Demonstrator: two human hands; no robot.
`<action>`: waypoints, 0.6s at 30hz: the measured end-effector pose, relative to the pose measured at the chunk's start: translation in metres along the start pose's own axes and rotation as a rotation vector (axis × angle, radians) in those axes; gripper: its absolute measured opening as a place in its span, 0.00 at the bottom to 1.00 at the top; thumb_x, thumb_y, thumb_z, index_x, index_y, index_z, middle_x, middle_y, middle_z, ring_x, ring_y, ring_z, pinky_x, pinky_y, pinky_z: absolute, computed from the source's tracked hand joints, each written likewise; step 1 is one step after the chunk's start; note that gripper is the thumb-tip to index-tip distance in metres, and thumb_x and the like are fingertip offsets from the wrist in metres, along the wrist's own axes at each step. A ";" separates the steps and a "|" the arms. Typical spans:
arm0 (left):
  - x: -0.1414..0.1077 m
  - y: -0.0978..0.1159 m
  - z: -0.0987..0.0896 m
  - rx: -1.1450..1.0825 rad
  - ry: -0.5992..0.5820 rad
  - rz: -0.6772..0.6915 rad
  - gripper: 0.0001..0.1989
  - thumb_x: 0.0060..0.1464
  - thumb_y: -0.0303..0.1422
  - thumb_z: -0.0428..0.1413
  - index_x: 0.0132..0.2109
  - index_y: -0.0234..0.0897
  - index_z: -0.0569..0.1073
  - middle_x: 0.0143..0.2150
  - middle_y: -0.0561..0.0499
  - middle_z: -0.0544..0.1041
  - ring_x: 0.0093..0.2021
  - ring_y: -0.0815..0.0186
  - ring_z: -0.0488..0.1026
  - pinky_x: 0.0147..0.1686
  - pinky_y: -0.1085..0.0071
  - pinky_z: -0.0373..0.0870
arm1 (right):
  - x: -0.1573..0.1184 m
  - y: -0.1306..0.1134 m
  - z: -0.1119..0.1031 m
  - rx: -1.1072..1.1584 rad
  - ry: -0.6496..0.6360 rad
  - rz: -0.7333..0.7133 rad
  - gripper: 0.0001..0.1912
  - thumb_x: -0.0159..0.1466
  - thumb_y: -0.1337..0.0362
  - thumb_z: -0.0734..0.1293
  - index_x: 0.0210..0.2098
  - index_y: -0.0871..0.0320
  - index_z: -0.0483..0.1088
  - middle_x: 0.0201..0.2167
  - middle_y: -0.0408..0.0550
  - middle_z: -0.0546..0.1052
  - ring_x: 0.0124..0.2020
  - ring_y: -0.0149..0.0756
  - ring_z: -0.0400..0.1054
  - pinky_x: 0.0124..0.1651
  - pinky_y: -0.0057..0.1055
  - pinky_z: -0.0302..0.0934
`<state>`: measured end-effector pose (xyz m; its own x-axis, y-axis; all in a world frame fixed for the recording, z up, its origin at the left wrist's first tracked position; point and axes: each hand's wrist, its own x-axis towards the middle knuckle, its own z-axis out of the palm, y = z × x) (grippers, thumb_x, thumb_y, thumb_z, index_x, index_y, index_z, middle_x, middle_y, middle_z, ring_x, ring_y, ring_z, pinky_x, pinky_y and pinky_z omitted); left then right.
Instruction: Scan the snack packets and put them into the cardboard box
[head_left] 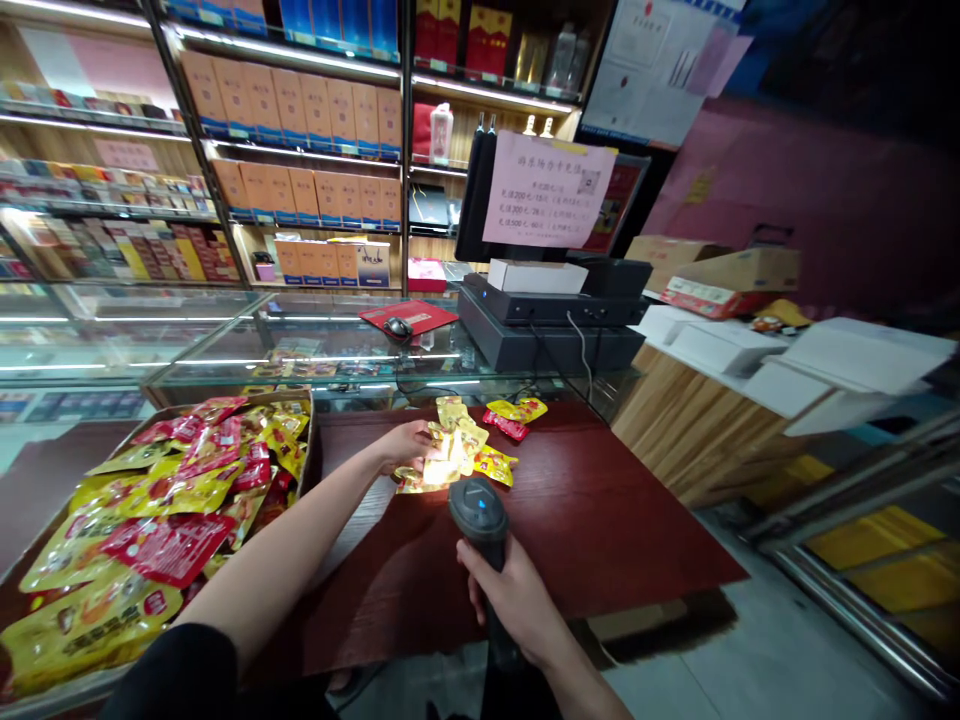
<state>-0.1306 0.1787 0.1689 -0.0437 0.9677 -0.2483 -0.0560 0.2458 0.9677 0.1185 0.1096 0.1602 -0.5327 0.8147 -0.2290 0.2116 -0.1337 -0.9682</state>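
My right hand (510,590) is wrapped round the handle of a black barcode scanner (478,508), which has a small blue light on top. Bright light falls on a group of yellow snack packets (457,445) lying on the dark red table (585,510). At the left side of that group, my left hand (405,447) has its fingers on a packet, its fingertips partly lost in the glare. Yellow and red packets (517,412) lie just behind and to the right. A box full of yellow and red packets (187,480) stands at the left, beside my left forearm.
Behind the table is a glass counter (337,345) with a mouse (397,327) on a red mat (431,316). A monitor with a pink paper sign (547,190) stands there above dark equipment (551,335). White boxes (724,345) sit on a wooden cabinet (675,430) at the right.
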 end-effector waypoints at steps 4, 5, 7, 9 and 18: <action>-0.003 0.014 -0.009 0.039 0.116 0.068 0.24 0.34 0.28 0.70 0.40 0.33 0.70 0.27 0.56 0.73 0.26 0.71 0.71 0.27 0.76 0.66 | -0.002 -0.001 -0.005 -0.024 0.007 0.018 0.29 0.56 0.39 0.67 0.39 0.59 0.63 0.15 0.35 0.68 0.14 0.27 0.61 0.17 0.24 0.57; -0.007 0.020 -0.015 0.060 0.154 0.089 0.24 0.34 0.27 0.69 0.40 0.33 0.69 0.26 0.56 0.73 0.26 0.71 0.71 0.26 0.76 0.66 | -0.001 -0.001 -0.005 -0.027 0.005 0.024 0.29 0.56 0.38 0.67 0.38 0.59 0.63 0.15 0.35 0.68 0.14 0.28 0.61 0.17 0.24 0.57; -0.020 0.034 -0.032 0.128 0.234 0.132 0.23 0.35 0.28 0.68 0.41 0.34 0.69 0.26 0.57 0.73 0.25 0.71 0.71 0.26 0.75 0.66 | 0.002 0.000 -0.005 -0.026 -0.017 0.037 0.31 0.54 0.36 0.67 0.37 0.59 0.63 0.15 0.36 0.68 0.14 0.28 0.61 0.17 0.25 0.57; -0.041 0.049 -0.056 0.233 0.335 0.179 0.23 0.36 0.28 0.66 0.41 0.35 0.69 0.26 0.58 0.72 0.24 0.71 0.71 0.26 0.75 0.66 | 0.007 0.001 -0.002 -0.019 -0.045 0.043 0.32 0.53 0.35 0.67 0.36 0.58 0.64 0.15 0.36 0.68 0.13 0.28 0.61 0.17 0.25 0.56; -0.171 0.097 -0.154 0.598 0.791 0.301 0.20 0.37 0.37 0.67 0.38 0.34 0.74 0.32 0.50 0.78 0.33 0.65 0.75 0.33 0.71 0.72 | 0.029 0.008 0.024 0.004 -0.207 -0.029 0.31 0.53 0.34 0.67 0.33 0.58 0.65 0.14 0.37 0.68 0.13 0.29 0.61 0.17 0.26 0.57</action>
<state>-0.2817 0.0280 0.2982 -0.6286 0.7331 0.2596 0.5613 0.1965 0.8040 0.0849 0.1184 0.1438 -0.6958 0.6847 -0.2169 0.1908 -0.1149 -0.9749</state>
